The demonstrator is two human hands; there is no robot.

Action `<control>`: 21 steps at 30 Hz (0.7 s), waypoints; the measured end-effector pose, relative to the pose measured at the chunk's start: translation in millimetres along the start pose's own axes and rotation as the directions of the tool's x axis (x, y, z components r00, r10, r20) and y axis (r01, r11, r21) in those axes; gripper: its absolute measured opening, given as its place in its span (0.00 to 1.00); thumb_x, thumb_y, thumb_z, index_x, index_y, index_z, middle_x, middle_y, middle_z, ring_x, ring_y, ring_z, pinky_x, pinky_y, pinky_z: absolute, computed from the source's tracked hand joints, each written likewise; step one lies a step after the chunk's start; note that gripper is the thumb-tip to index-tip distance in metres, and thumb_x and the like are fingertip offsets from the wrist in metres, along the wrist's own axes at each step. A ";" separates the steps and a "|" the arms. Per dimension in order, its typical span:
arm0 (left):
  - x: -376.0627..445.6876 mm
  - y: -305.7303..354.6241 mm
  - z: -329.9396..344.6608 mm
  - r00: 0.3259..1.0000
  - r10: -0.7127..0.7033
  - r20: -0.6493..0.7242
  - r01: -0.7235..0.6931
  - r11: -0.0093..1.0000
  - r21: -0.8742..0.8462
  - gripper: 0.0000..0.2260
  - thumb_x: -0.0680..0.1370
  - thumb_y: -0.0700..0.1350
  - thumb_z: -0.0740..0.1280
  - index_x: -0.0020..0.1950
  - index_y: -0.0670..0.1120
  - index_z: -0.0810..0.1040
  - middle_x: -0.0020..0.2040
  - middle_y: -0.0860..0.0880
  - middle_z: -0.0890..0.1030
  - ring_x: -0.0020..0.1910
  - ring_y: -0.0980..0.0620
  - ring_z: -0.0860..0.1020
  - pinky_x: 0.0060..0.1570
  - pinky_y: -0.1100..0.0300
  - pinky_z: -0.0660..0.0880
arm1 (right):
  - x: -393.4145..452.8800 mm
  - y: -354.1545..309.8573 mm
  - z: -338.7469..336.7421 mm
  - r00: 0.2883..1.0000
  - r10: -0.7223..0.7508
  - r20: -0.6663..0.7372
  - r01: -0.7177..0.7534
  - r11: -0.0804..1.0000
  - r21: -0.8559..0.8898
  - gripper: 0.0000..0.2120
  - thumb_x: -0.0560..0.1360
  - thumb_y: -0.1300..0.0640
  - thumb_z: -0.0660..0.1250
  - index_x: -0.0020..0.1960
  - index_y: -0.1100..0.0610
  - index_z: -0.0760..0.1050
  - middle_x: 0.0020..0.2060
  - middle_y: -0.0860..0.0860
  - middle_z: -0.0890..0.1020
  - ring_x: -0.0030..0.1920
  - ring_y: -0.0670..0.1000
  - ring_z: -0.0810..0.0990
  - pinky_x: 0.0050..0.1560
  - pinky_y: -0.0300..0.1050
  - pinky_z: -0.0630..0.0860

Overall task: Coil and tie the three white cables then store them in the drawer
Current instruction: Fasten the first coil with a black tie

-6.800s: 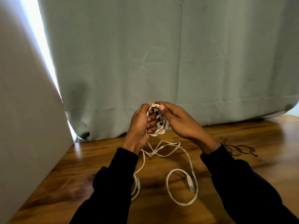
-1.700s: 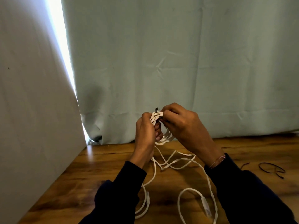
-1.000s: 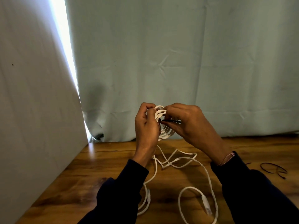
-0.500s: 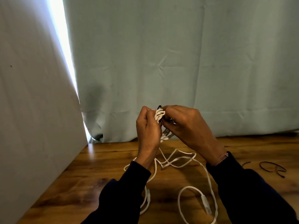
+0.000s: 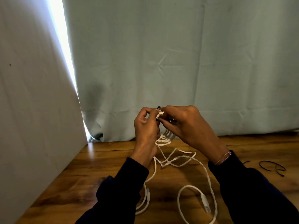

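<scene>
Barely any shift since half a second ago: both hands stay raised above the desk (image 5: 103,160). Left hand (image 5: 146,128) and right hand (image 5: 182,125) pinch the top of the coiled white cable (image 5: 164,138), black tie (image 5: 159,107) poking out. Loose white cables (image 5: 196,188) lie below the coil; spare black ties (image 5: 271,166) sit right of it.

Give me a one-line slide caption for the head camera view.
Both hands, left hand and right hand, pinch a coiled white cable above a wooden table strewn with loose white cables.

black tie (image 5: 158,107) now wrapped around coiled white cable (image 5: 163,138), right hand (image 5: 182,125) closed in against left hand (image 5: 145,126)
</scene>
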State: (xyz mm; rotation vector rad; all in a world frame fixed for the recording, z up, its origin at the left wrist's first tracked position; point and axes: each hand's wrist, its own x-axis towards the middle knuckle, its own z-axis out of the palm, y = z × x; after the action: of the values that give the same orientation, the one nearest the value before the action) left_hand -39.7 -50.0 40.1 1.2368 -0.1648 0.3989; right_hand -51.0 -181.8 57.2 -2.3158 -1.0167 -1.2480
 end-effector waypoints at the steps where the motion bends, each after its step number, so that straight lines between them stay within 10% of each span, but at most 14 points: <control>1: 1.0 -0.8 -0.2 1.000 -0.019 -0.005 0.019 1.000 -0.025 0.04 0.81 0.45 0.66 0.49 0.46 0.79 0.27 0.50 0.72 0.24 0.55 0.64 0.23 0.64 0.59 | 0.7 -1.5 -2.0 1.000 0.016 0.001 -0.016 1.000 0.017 0.08 0.75 0.57 0.74 0.53 0.59 0.81 0.45 0.54 0.86 0.44 0.51 0.85 0.45 0.47 0.83; 21: 7.5 -10.2 -4.9 0.980 -0.154 -0.125 0.132 0.977 -0.170 0.05 0.80 0.47 0.69 0.48 0.50 0.84 0.28 0.51 0.74 0.23 0.56 0.64 0.22 0.65 0.60 | 5.7 -31.5 -50.3 0.998 -0.003 -0.065 0.000 0.999 -0.050 0.07 0.75 0.58 0.74 0.50 0.61 0.85 0.42 0.54 0.87 0.39 0.50 0.85 0.41 0.48 0.84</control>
State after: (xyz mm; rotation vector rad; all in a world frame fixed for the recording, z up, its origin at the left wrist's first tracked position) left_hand -29.3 -46.6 32.0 1.0509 0.0110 0.3372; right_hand -101.4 -186.1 88.8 -2.2956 -0.9761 -1.3551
